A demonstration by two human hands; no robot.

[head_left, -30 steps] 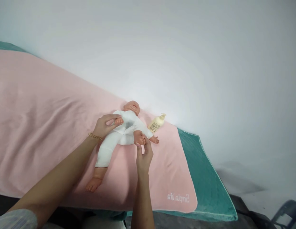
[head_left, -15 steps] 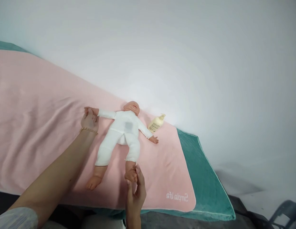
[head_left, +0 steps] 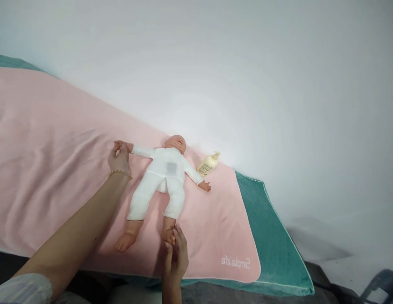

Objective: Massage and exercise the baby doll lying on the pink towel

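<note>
A baby doll (head_left: pixel 166 164) with a white cloth body lies on its back on a pink blanket (head_left: pixel 222 219), head toward the wall. With a bracelet at its wrist, my left hand (head_left: pixel 119 160) pinches the doll's outstretched hand on the left side. My right hand (head_left: pixel 176 255) grips the doll's foot nearer the right, thumb beneath and fingers along its side. The doll's other foot rests free on the blanket. Close by the doll's right-hand arm stands a cream pump bottle (head_left: pixel 208 164), leaning slightly in view.
Under the blanket, a green cover (head_left: pixel 263 219) shows at the right end and along the front edge. A white wall (head_left: pixel 247 84) runs behind the bed. At the lower right corner is part of a dark chair-like object (head_left: pixel 382 287).
My right hand has shifted slightly left, bringing the doll's held foot and lower leg inward. My left hand keeps its hold on the doll's hand, almost in place.
</note>
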